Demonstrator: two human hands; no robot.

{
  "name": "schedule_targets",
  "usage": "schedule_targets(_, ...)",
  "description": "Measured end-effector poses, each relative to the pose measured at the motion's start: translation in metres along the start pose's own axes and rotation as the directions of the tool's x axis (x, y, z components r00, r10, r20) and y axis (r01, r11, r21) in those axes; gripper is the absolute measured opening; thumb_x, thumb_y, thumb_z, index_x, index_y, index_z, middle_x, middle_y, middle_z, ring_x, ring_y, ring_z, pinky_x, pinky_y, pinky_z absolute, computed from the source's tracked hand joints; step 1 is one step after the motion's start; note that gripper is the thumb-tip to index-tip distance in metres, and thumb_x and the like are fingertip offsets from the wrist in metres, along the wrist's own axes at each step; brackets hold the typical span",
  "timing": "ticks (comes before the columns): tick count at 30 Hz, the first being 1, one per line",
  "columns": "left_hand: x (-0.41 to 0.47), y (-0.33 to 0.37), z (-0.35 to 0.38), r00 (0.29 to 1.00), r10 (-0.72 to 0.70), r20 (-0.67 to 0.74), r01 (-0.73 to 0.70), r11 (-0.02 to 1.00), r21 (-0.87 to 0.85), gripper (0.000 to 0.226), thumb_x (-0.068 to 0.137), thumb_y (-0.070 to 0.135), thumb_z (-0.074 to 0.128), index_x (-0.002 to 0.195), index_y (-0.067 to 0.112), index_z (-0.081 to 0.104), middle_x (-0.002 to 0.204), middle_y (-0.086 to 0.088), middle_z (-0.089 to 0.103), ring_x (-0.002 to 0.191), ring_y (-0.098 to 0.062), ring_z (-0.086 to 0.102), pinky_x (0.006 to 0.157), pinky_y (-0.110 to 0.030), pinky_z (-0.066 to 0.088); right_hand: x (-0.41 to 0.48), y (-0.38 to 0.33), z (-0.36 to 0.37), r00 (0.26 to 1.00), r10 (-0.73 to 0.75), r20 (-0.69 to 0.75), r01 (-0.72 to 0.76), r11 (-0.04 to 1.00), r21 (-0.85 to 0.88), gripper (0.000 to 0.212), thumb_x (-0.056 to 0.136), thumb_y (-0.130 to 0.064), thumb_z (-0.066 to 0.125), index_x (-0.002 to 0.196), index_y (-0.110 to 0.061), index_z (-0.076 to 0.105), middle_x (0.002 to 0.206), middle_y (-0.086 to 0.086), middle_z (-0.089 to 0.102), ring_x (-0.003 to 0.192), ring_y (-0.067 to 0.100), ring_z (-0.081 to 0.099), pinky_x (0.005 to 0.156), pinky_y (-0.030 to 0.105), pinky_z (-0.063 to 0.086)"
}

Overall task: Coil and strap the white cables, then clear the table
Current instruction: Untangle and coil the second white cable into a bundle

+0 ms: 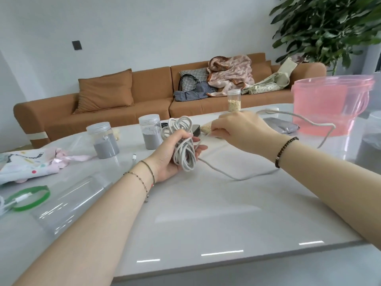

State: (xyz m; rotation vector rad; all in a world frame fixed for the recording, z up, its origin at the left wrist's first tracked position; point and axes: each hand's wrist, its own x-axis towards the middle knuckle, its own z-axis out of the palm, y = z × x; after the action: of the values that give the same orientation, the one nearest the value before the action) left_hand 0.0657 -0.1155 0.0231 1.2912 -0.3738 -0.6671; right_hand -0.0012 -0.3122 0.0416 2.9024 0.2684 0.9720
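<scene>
Left hand [173, 157], just right of two grey-filled jars [105, 141] and well right of a green band [31, 198] lying at the table's [206, 213] left edge, was curled round a bundle of white cable [183, 141] loops, held upright above the middle of the table. Right hand [241, 131], beside it, pinched a strand coming off the bundle between its fingertips. From the bundle the loose tail dropped onto the table, ran rightward under the right forearm, then bent back toward the far right corner, passing in front of a pink bucket [329, 106].
</scene>
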Motion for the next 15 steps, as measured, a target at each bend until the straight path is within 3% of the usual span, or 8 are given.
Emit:
schedule_targets(1,0.000,0.001,0.000,1.000,-0.015,-0.001,0.015,1.000,-0.017,0.023,0.094,0.024,0.052,0.097,0.004,0.063,0.086,-0.015,0.071,0.066,-0.016,0.064,0.073,-0.026,0.052,0.001,0.002,0.000,0.998,-0.032,-0.046,0.032,0.999,-0.008,0.020,0.099,-0.037,0.054,0.085,-0.026,0.064,0.078,-0.010,0.053,0.076,0.017,0.054,0.052,0.027,0.029)
schedule_targets(3,-0.001,0.001,0.001,0.999,-0.042,0.007,0.042,0.998,-0.037,0.019,0.092,0.023,0.056,0.093,0.006,0.063,0.075,-0.010,0.065,0.064,-0.015,0.061,0.068,-0.025,0.052,0.003,0.003,-0.001,0.976,-0.130,-0.174,0.124,0.991,-0.045,0.023,0.098,-0.039,0.057,0.084,-0.024,0.067,0.076,-0.008,0.058,0.071,0.020,0.057,0.054,0.030,0.038)
schedule_targets(5,-0.002,0.001,0.001,0.999,-0.052,0.012,0.052,0.997,-0.061,0.019,0.091,0.023,0.061,0.084,0.006,0.064,0.070,-0.007,0.061,0.062,-0.015,0.061,0.063,-0.026,0.054,0.003,-0.001,-0.002,0.926,-0.246,-0.287,0.230,0.969,-0.090,0.024,0.099,-0.036,0.055,0.083,-0.021,0.066,0.075,-0.006,0.058,0.068,0.022,0.057,0.056,0.034,0.046)
schedule_targets(8,-0.001,-0.001,0.001,0.999,-0.052,0.007,0.053,0.994,-0.097,0.029,0.088,0.033,0.068,0.076,0.007,0.066,0.069,-0.007,0.062,0.062,-0.017,0.063,0.061,-0.030,0.058,0.005,-0.009,-0.004,0.840,-0.409,-0.356,0.376,0.913,-0.161,0.024,0.103,-0.025,0.053,0.086,-0.013,0.065,0.075,0.001,0.055,0.067,0.024,0.053,0.059,0.037,0.047)
schedule_targets(12,0.001,-0.001,0.004,0.998,-0.067,-0.003,0.067,0.996,-0.055,0.048,0.081,0.055,0.067,0.090,0.009,0.058,0.072,-0.006,0.056,0.064,-0.018,0.055,0.055,-0.026,0.056,0.004,-0.009,-0.006,0.813,-0.434,-0.389,0.423,0.898,-0.118,0.024,0.102,-0.023,0.056,0.086,-0.006,0.064,0.076,0.006,0.055,0.065,0.025,0.050,0.063,0.035,0.045)
schedule_targets(15,0.003,-0.002,0.002,0.998,-0.053,0.030,0.051,0.997,0.049,0.064,0.083,0.073,0.049,0.095,0.010,0.056,0.071,-0.006,0.053,0.063,-0.018,0.051,0.051,-0.026,0.052,0.004,-0.007,-0.009,0.805,-0.422,-0.416,0.423,0.901,-0.095,0.029,0.099,-0.030,0.060,0.081,-0.008,0.063,0.072,0.003,0.056,0.062,0.023,0.049,0.063,0.030,0.040)
